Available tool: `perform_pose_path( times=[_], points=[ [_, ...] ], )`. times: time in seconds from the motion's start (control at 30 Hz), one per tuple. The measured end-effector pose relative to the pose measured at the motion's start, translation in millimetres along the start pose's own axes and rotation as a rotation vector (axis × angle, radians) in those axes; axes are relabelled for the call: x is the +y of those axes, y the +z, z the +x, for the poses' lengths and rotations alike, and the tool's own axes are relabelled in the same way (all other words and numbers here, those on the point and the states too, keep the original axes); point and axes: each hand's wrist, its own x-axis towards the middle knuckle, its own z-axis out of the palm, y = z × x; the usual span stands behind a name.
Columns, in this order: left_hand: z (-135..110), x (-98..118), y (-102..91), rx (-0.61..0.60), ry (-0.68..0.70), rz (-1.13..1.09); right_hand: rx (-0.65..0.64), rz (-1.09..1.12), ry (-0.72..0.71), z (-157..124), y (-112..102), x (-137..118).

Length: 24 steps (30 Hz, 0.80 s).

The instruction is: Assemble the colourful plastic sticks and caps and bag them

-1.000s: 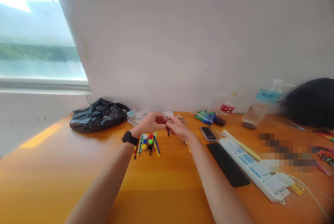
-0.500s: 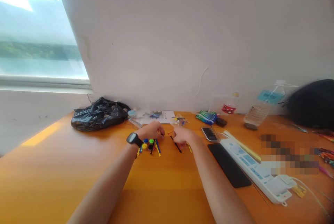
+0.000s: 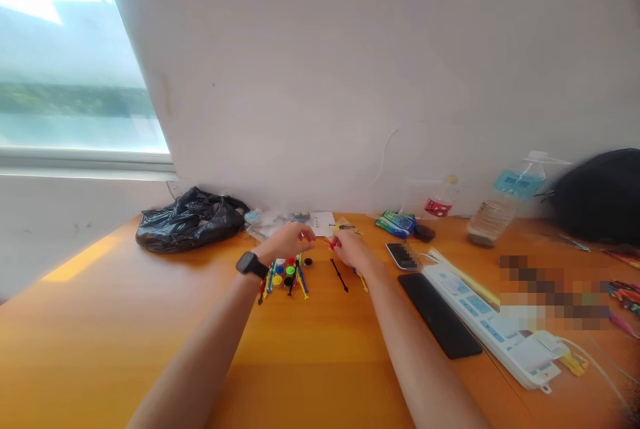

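My left hand (image 3: 287, 240), with a black watch on its wrist, and my right hand (image 3: 349, 248) are held close together just above the orange table (image 3: 150, 322). Both pinch the ends of a thin red stick (image 3: 325, 240) stretched between them. Under my left hand lies a pile of small coloured caps and sticks (image 3: 286, 275). A black stick (image 3: 339, 275) lies loose on the table below my right hand, and a small black cap (image 3: 308, 261) lies beside the pile. A yellow stick (image 3: 361, 278) shows by my right wrist.
A black plastic bag (image 3: 190, 219) lies at the back left. Papers and small packets (image 3: 310, 220) sit by the wall. To the right are a phone (image 3: 400, 255), a black slab (image 3: 438, 314), a white power strip (image 3: 493, 324), a water bottle (image 3: 503, 201) and a dark bag (image 3: 600, 197).
The black stick I held between both hands a second ago was laid on the table. My hands dipped to the table, then rose again holding a red stick.
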Motion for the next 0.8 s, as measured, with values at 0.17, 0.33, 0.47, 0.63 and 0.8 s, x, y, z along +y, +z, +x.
perform_pose_path(
  times=[0.17,0.33,0.47,0.63,0.8],
  points=[
    [2,10,-1.0,0.134,0.075,-0.135,0.047,0.203,-0.044,8,-6,-19],
    [5,20,-1.8,0.146,0.161,-0.329,-0.049,0.716,0.021,2,-16,-39],
    [4,26,-1.7,0.15,0.166,-0.349,-0.064,0.855,0.075,-3,-20,-42],
    [2,34,-0.2,0.15,0.171,-0.149,-0.084,0.759,0.06,-1,-14,-34],
    [0,38,2.9,0.105,0.129,-0.16,-0.124,0.785,0.03,-1,-8,-26]
  ],
)
